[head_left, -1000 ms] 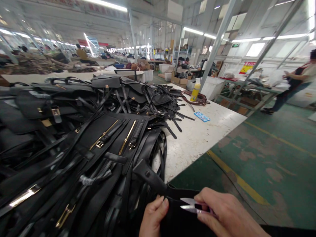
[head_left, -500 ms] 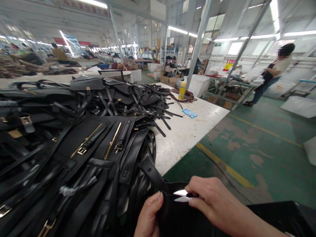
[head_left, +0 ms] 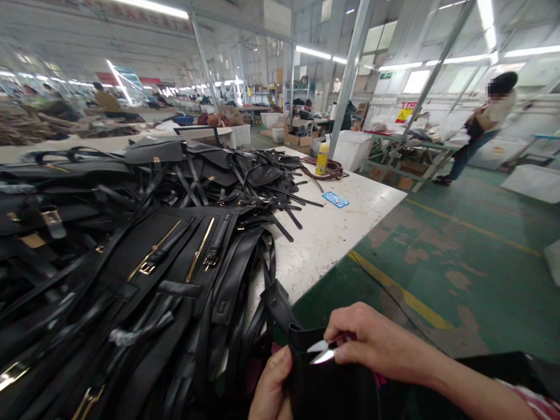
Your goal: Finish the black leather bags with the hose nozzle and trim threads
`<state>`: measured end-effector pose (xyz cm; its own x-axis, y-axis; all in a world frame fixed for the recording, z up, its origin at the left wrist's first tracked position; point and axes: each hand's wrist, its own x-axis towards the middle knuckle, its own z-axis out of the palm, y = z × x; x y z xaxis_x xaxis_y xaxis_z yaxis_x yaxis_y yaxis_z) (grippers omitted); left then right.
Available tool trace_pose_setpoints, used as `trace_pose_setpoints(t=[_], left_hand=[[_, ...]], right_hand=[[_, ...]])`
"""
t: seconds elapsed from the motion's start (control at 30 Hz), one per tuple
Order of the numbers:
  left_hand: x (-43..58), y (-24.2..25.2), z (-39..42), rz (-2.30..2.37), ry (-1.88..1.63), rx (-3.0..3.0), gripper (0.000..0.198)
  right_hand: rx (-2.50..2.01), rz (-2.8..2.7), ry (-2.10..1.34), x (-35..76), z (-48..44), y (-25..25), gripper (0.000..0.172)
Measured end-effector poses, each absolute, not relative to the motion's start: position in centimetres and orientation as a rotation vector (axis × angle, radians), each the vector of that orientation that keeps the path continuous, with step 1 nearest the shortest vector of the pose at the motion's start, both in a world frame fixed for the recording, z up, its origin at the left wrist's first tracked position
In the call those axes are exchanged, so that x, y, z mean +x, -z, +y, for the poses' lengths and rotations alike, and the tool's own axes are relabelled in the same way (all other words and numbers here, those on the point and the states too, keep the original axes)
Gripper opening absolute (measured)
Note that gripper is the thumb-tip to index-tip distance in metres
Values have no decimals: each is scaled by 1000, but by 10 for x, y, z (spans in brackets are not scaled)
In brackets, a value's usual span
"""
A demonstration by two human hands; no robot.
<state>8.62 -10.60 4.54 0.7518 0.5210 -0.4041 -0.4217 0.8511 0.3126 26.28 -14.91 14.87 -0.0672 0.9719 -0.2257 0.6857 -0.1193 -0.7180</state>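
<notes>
My right hand is closed around small metal snips, whose two blades stand apart, pointing left over a black leather piece. On the left edge of that piece, my left hand grips it with the thumb on top; its other fingers are mostly hidden. A black strap end sticks up from the piece beside the table corner. To the left lies a large heap of black leather bag parts with gold zippers and buckles.
A white table carries a yellow bottle, a coiled brown strap and a blue tag. A person stands at the right by another table. A black container edge shows at the lower right.
My left hand has shifted slightly right with the leather piece, and the strap end has moved right. The snips have tilted, blade tips still apart. The person at the right has shifted slightly.
</notes>
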Motion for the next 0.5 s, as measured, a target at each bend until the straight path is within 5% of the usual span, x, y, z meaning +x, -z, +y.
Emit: trace_pose_setpoints(t=[0.5], left_hand=[[106, -41, -120, 444, -442, 186, 15]], right_hand=[[-1911, -1474, -1172, 272, -172, -152, 7]])
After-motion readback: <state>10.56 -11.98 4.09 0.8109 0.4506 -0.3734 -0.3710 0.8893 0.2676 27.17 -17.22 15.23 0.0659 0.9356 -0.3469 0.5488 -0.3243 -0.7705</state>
